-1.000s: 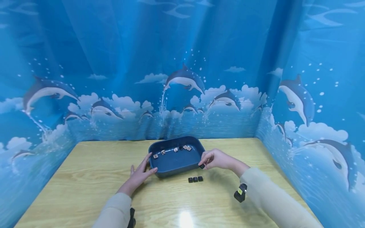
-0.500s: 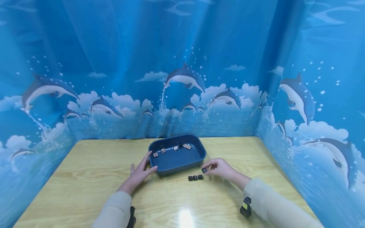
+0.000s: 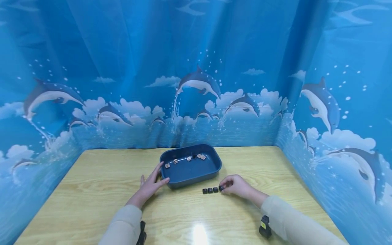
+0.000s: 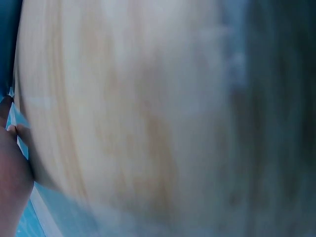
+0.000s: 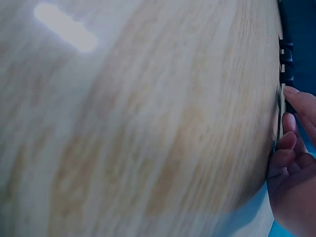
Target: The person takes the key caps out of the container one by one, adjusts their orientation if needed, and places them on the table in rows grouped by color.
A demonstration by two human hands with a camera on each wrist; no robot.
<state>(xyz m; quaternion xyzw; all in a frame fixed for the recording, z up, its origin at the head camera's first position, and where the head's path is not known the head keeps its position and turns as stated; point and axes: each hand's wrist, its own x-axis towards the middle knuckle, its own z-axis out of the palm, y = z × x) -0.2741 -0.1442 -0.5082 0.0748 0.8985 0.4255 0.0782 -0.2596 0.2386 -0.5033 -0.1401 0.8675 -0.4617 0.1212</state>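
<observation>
In the head view my right hand [image 3: 237, 186] pinches a small black keycap [image 3: 221, 188] between thumb and fingertips, at table level. That keycap is at the right end of a short row of black keycaps [image 3: 210, 190] on the table. The right wrist view shows the same hand [image 5: 296, 163] at the right edge, beside the row [image 5: 286, 59]. My left hand [image 3: 150, 185] rests against the left corner of a dark blue tray [image 3: 190, 181], fingers extended along its side and thumb near its front rim. Only part of the left hand [image 4: 12, 168] shows in the left wrist view.
Several small light pieces with dark marks, such as one piece [image 3: 167, 165], lie inside the tray along its far and left sides, with a dark one [image 3: 194, 157] among them. A wooden table [image 3: 101, 180] carries everything. A blue dolphin curtain [image 3: 137, 85] hangs around it.
My right hand has moved from the tray's right front corner down toward me, carrying the black keycap to the right end of the row. The left hand and tray have hardly moved.
</observation>
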